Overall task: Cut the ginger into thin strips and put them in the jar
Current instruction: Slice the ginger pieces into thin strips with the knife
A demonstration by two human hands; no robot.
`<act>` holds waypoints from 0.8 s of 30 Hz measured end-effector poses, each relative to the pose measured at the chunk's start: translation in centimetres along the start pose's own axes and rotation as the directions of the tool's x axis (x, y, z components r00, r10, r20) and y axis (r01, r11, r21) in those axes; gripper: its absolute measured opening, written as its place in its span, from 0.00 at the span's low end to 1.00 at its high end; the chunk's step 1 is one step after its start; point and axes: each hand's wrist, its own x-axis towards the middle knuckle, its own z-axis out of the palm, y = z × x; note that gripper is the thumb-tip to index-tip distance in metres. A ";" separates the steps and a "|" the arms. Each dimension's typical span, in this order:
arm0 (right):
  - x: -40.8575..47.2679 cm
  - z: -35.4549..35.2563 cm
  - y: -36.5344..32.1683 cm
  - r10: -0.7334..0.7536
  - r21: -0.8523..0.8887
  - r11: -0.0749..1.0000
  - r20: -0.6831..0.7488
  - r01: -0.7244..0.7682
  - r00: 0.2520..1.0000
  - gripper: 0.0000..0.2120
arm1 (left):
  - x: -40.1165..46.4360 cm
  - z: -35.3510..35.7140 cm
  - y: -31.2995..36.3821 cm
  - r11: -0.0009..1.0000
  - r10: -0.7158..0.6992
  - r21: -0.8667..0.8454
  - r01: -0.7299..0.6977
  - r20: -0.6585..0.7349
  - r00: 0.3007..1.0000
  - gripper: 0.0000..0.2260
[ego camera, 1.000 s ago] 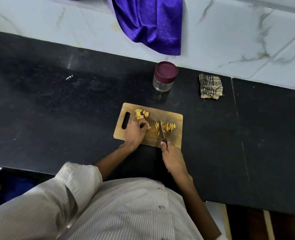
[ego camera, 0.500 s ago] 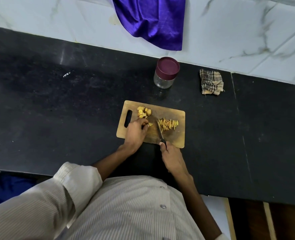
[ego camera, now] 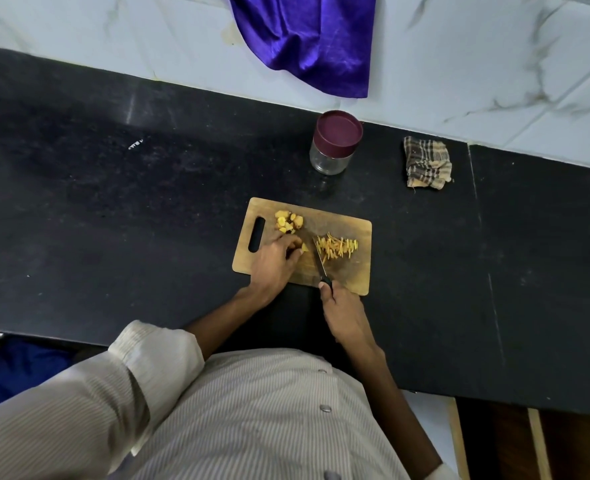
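Counter (ego camera: pixel 113 202) black under marble wall (ego camera: pixel 459 46), left hand (ego camera: pixel 274 261) pinching ginger piece (ego camera: pixel 304 248), right hand (ego camera: pixel 343 313) gripping knife (ego camera: pixel 321 265)

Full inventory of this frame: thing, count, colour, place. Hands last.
counter: 1, black, along the marble wall
cutting board: 1, wood, counter centre
ginger strips: 1 pile, yellow, board's right part
ginger chunks: 1 cluster, yellow-brown, board's far left
ginger piece: 1, yellow, at left fingertips
knife: 1, black handle, between piece and strips
jar: 1, clear, maroon lid on, behind board
checked cloth: 1, brown, right of jar
purple cloth: 1, hanging on wall
left hand: holds ginger piece
right hand: grips knife
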 end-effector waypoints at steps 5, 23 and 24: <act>0.1 -0.1 -0.4 -0.044 -0.044 0.998 0.008 0.044 0.999 0.18 | 0.0 0.2 0.1 0.999 -0.001 0.033 0.002 -0.013 1.000 0.09; 1.0 -0.3 -0.9 -0.050 -0.149 0.987 0.042 0.055 0.998 0.18 | 0.0 0.5 0.1 0.991 0.042 0.127 -0.037 -0.038 0.998 0.10; 1.1 -0.5 -1.1 -0.045 -0.163 0.985 0.041 0.051 0.998 0.18 | 0.0 0.5 0.1 0.989 0.049 0.141 -0.044 -0.038 0.998 0.10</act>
